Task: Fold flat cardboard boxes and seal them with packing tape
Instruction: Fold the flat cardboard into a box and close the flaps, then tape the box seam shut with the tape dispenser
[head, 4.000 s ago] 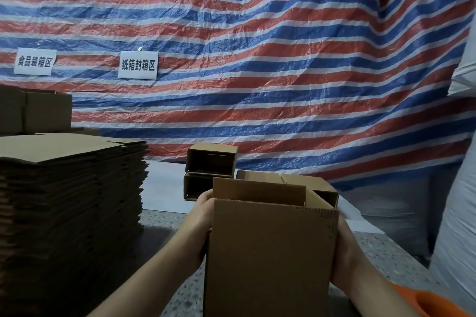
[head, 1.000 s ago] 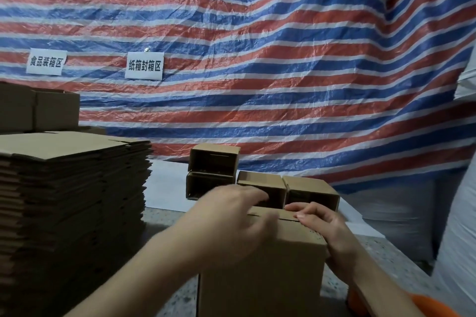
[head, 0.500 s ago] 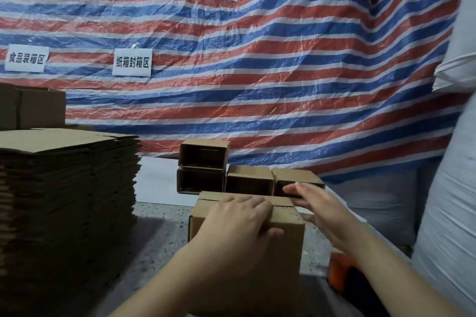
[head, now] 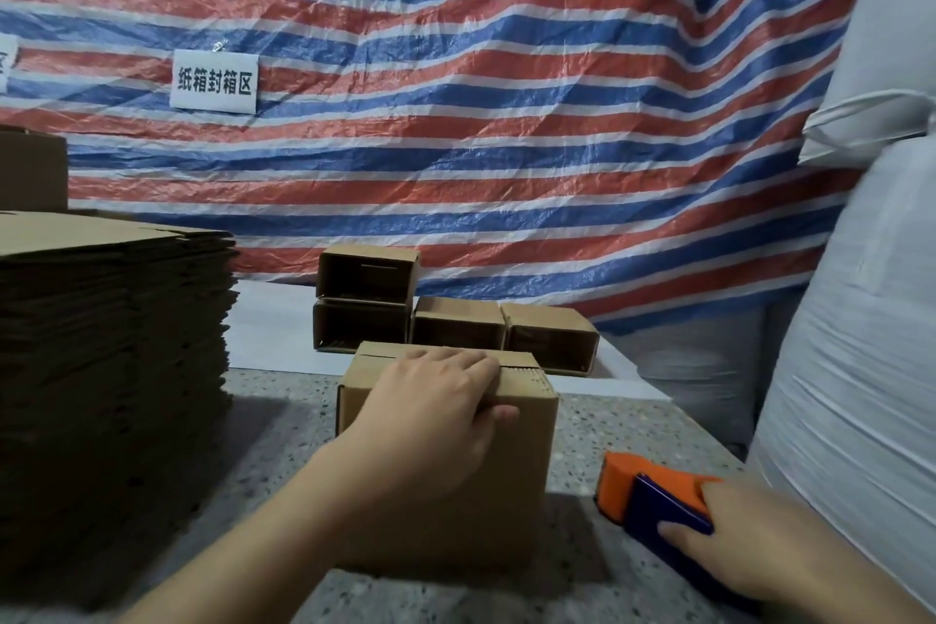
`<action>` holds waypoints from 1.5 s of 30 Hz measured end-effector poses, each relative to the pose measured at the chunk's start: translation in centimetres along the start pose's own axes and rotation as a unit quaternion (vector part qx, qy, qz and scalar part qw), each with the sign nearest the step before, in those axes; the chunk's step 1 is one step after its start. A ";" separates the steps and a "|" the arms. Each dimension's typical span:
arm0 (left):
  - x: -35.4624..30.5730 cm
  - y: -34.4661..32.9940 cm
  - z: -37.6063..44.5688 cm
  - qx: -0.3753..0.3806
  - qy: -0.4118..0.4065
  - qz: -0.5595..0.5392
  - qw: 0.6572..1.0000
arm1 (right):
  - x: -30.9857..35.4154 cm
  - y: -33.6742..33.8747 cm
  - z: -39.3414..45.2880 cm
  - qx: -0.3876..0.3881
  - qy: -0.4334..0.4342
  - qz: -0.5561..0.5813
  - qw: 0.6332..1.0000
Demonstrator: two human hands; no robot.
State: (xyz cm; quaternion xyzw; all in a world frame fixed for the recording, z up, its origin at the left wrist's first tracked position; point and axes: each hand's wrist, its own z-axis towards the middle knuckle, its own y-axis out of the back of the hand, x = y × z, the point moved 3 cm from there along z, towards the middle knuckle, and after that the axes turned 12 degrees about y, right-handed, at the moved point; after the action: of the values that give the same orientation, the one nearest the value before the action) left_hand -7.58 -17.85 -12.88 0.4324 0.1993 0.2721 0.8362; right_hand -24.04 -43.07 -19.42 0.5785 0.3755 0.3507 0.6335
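Note:
A small brown cardboard box (head: pixel 521 451) stands upright on the speckled table (head: pixel 633 426) with its top flaps folded down. My left hand (head: pixel 430 405) lies across those flaps, fingers flat on top and thumb down the front face. To the right, an orange and blue tape dispenser (head: pixel 653 497) rests on the table. My right hand (head: pixel 749 542) grasps it from behind, a finger over the orange top and the thumb along the blue side.
A tall stack of flat cardboard blanks (head: pixel 111 370) fills the left. Several folded boxes (head: pixel 456 319) lie on their sides at the back of the table. A large white wrapped bale (head: pixel 861 319) stands on the right. A striped tarp (head: pixel 456 117) hangs behind.
My right hand left the box top and dropped to the right onto the tape dispenser. My left hand stays pressed on the shut flaps.

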 end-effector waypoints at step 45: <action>1.9 2.1 1.1 -0.085 0.229 -0.427 0.871 | 11.5 19.5 10.5 0.048 0.198 0.513 0.834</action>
State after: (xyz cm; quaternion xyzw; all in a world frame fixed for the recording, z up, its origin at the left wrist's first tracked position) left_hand -6.09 -16.35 -10.67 0.1577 0.5264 -0.0044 0.8355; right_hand -9.55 -36.22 -0.29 0.6355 0.1590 0.7141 0.2467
